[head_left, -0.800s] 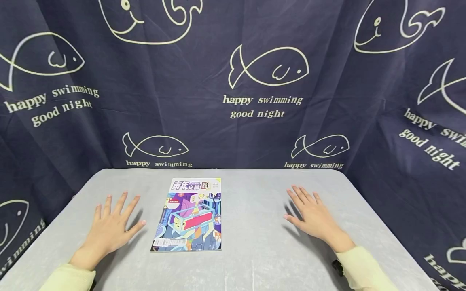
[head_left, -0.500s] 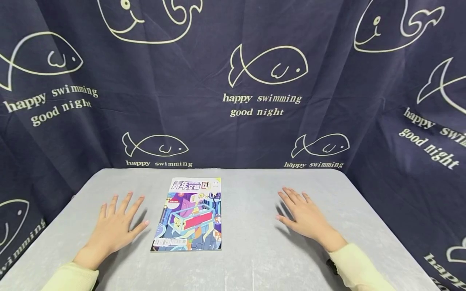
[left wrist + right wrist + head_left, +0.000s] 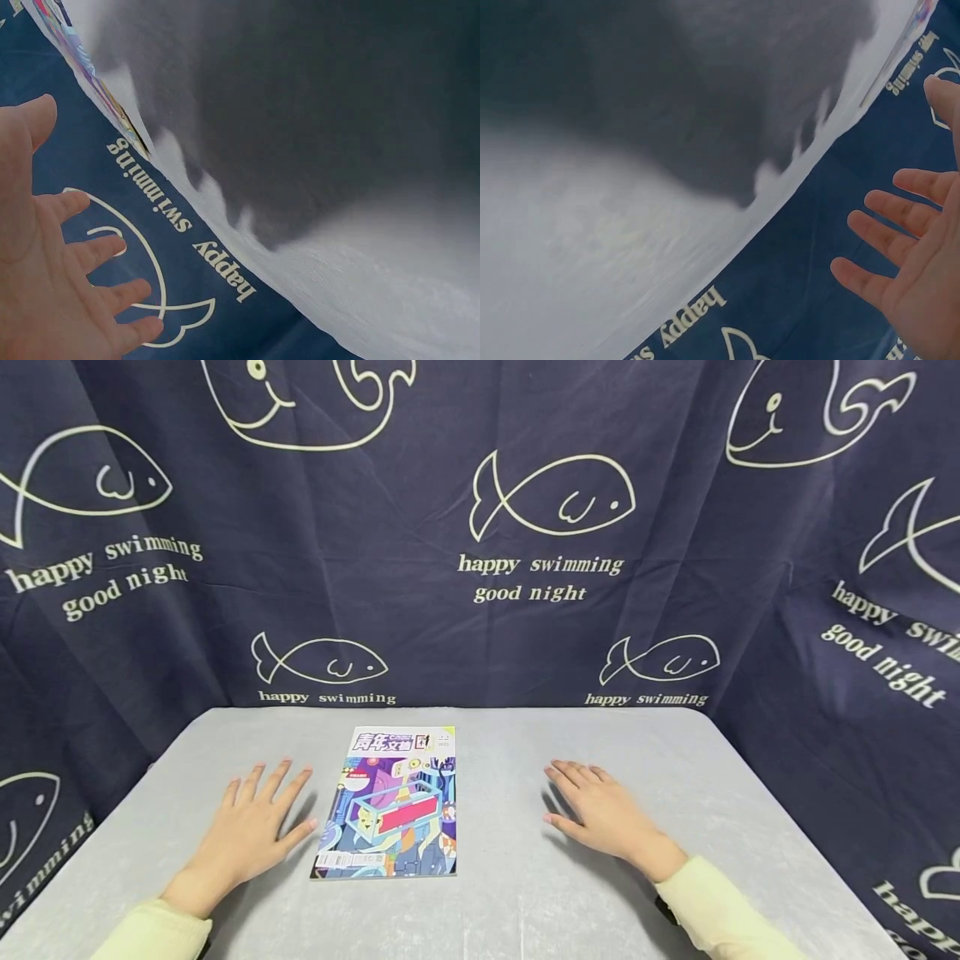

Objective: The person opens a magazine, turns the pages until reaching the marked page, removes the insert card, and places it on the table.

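A magazine (image 3: 397,810) with a colourful purple and blue cover lies flat on the table, left of the middle. My left hand (image 3: 243,831) is just left of it, fingers spread and the thumb tip close to the magazine's left edge. On the other side, my right hand (image 3: 603,814) hovers over the table with a wider gap to the magazine, its fingers extended. Both hands hold nothing. The left wrist view shows the left palm (image 3: 45,277) with straight fingers, and the magazine seen edge-on. In the right wrist view the right fingers (image 3: 900,214) are also apart.
The light grey table (image 3: 510,910) has rounded far corners. A dark blue curtain (image 3: 420,527) with fish drawings and lettering hangs behind it and along both sides. Shadows of the hands fall on the tabletop.
Both hands have moved inward toward the magazine, the left to the right and the right to the left. The magazine has stayed in place.
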Motion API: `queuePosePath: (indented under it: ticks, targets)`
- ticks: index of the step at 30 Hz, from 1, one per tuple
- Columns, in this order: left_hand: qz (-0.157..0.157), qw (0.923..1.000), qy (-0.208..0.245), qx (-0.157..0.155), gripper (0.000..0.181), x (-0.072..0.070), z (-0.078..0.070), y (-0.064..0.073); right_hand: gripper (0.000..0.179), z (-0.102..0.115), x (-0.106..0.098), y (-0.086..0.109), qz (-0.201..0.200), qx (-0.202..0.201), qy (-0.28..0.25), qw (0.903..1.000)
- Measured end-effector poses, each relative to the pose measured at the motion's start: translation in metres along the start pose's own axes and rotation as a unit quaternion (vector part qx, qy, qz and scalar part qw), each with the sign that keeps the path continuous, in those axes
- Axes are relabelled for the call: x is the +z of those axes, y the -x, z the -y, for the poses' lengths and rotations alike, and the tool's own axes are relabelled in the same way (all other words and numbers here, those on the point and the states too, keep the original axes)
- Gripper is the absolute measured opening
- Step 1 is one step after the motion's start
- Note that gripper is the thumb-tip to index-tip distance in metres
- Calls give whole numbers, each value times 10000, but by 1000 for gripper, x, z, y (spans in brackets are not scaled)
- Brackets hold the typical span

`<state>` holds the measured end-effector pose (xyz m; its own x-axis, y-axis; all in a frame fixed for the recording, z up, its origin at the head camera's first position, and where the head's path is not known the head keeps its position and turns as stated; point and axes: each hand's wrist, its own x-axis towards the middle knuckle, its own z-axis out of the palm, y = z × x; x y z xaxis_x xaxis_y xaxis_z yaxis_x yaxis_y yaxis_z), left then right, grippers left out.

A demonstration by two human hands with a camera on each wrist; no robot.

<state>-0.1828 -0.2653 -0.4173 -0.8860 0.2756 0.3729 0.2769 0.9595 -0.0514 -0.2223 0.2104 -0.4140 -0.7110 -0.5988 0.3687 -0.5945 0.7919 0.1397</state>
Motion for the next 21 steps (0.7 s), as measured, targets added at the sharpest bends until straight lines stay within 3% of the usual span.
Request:
queuePosePath:
  ticks: [21]
  targets:
    - [-65,9982,-39,593,66,5,-17,-2,62,40,-1,-22,97,-918,-54,9957]
